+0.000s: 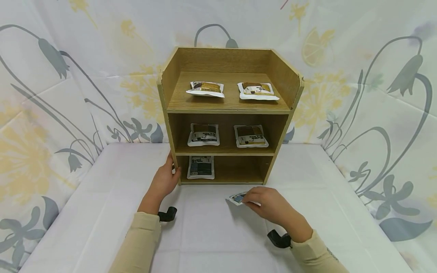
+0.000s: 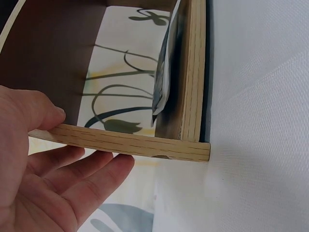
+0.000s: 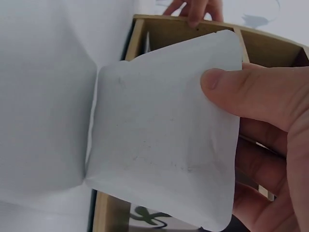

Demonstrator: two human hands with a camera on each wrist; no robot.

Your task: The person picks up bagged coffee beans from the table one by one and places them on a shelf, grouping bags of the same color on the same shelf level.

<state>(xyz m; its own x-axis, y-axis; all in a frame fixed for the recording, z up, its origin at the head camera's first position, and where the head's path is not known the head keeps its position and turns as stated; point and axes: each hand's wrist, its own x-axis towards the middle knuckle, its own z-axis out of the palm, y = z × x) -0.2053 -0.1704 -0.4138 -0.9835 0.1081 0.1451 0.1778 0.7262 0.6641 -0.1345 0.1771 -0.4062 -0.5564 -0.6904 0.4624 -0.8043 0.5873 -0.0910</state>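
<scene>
A small wooden shelf [image 1: 222, 111] with three levels stands at the back of the table. My left hand [image 1: 163, 182] holds its left side panel near the bottom; in the left wrist view the thumb lies inside the panel [image 2: 120, 140] and the fingers outside. In front of the shelf, low over the cloth, my right hand [image 1: 268, 204] pinches a white packet [image 1: 237, 198] by one edge. The right wrist view shows the packet's plain white back [image 3: 164, 130], thumb on top, fingers mostly hidden behind. One packet [image 1: 200, 167] stands leaning at the left of the bottom level.
On the middle level lean a left packet [image 1: 203, 134] and a right packet [image 1: 251, 136]. The top level carries two more, a left packet [image 1: 206, 89] and a right packet [image 1: 258, 91]. A white cloth [image 1: 211, 235] covers the table; a flowered curtain [image 1: 136, 76] hangs behind.
</scene>
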